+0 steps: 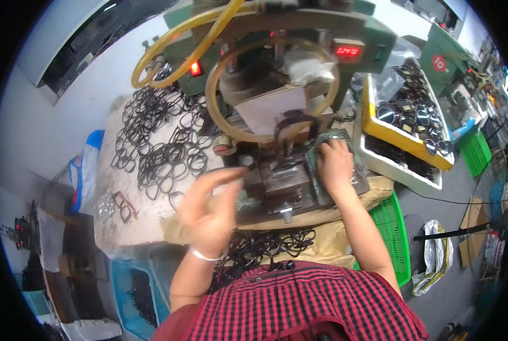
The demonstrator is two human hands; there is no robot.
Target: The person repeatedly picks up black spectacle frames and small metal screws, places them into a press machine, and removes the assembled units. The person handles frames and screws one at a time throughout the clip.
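Observation:
My left hand [208,213], smeared by motion, is raised at the left front of a green machine [336,31], its fingers and thumb apart and nothing visible between them. A round red knob [224,146] sits beyond those fingers. My right hand [336,165] rests on the right side of the machine's base, fingers bent down and close together; what lies under the fingertips is hidden. Between the hands is a metal block [282,181] in the machine's bed. A black arch-shaped piece [295,120] stands upright behind it; I cannot tell its kind.
Many black eyeglass-frame fronts [168,162] lie heaped on the table [109,224]. More black frames [277,241] rest near my lap. Sunglasses fill a yellow-edged foam box [405,136] at right. A yellow hose [180,71] loops overhead. Green [399,238] and blue baskets [120,290] stand below.

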